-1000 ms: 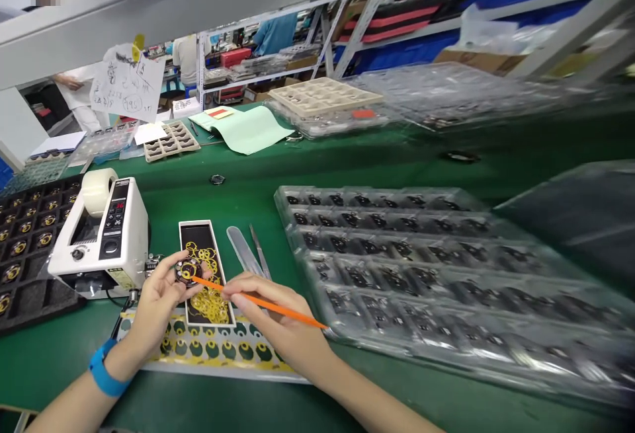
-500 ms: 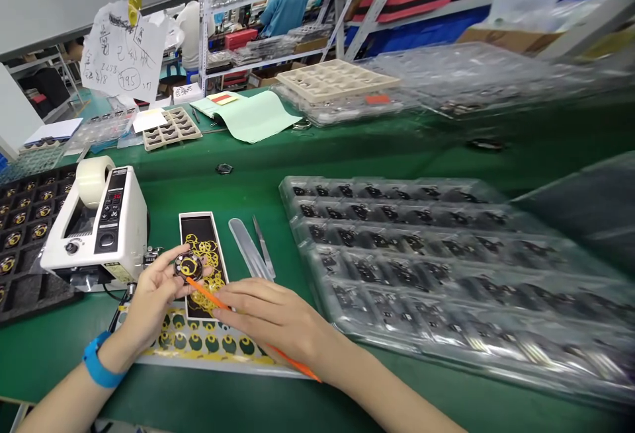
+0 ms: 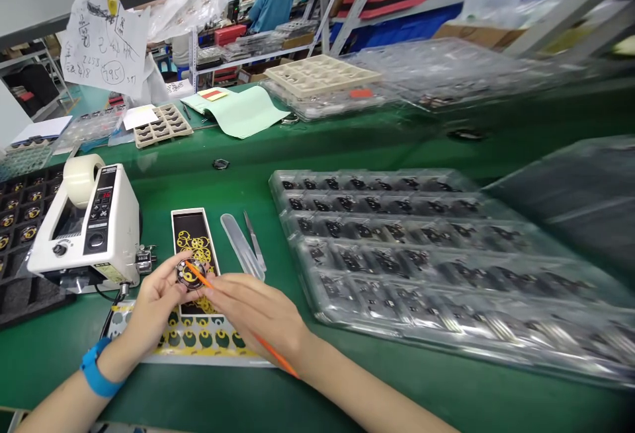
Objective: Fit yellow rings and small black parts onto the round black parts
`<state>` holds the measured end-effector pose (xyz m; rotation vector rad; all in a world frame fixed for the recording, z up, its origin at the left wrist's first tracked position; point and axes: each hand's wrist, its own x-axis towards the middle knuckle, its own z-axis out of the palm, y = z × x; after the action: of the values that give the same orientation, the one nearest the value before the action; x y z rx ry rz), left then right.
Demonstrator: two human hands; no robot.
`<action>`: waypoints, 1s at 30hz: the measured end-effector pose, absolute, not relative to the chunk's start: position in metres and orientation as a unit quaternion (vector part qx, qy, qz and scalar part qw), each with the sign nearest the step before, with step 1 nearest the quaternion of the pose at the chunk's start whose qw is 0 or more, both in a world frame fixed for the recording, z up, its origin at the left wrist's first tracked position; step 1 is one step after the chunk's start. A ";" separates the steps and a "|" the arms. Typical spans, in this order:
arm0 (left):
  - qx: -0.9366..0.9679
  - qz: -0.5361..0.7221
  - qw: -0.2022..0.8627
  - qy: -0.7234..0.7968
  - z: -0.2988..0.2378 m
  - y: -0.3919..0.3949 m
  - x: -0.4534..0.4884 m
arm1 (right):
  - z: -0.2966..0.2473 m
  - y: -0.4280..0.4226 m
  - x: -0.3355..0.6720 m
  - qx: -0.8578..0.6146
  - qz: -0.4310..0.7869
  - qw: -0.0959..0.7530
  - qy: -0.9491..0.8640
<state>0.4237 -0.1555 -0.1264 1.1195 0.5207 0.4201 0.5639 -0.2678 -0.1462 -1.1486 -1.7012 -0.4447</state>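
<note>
My left hand (image 3: 153, 301) pinches a small round black part with a yellow ring (image 3: 189, 273) just above the table. My right hand (image 3: 253, 314) grips a thin orange stick (image 3: 270, 352), and the stick's tip rests on the face of the round part. Under both hands lies a narrow black tray of loose yellow rings (image 3: 191, 240). A sheet of round black and yellow stickers (image 3: 198, 342) lies nearer to me. I wear a blue wristband (image 3: 97, 372) on the left wrist.
A white tape dispenser (image 3: 86, 221) stands at the left beside a black foam tray of parts (image 3: 20, 221). Tweezers (image 3: 254, 242) and a clear blade (image 3: 237, 242) lie right of the ring tray. Clear blister trays of black parts (image 3: 421, 248) fill the right. Shelving and a person stand beyond the table.
My right hand has turned the orange stick so its rear end now points towards me, and it has moved closer to the left hand. The head view has shifted slightly.
</note>
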 end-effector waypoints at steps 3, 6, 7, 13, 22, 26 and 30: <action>0.509 0.195 0.796 0.264 -0.123 -0.154 0.425 | -0.145 -0.269 0.567 -0.470 -0.244 0.392 -0.752; 0.498 0.196 0.797 0.280 -0.121 -0.153 0.426 | -0.142 -0.271 0.570 -0.471 -0.241 0.378 -0.759; 0.499 0.199 0.793 0.286 -0.121 -0.153 0.426 | -0.141 -0.271 0.570 -0.474 -0.228 0.397 -0.752; 0.580 0.207 0.729 0.298 -0.124 -0.154 0.427 | -0.137 -0.276 0.569 -0.538 -0.132 0.574 -0.603; 0.723 0.223 0.589 0.284 -0.123 -0.158 0.423 | -0.146 -0.277 0.560 -0.554 -0.166 0.555 -0.598; 0.692 0.206 0.625 0.298 -0.126 -0.158 0.426 | -0.148 -0.273 0.547 -0.554 -0.144 0.509 -0.643; 0.673 0.222 0.645 0.286 -0.131 -0.166 0.428 | -0.151 -0.265 0.540 -0.612 -0.161 0.477 -0.609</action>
<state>0.4279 -0.1661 -0.1313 1.5315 0.6503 0.5045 0.5396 -0.2653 -0.1506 -1.4963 -1.4889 -0.3935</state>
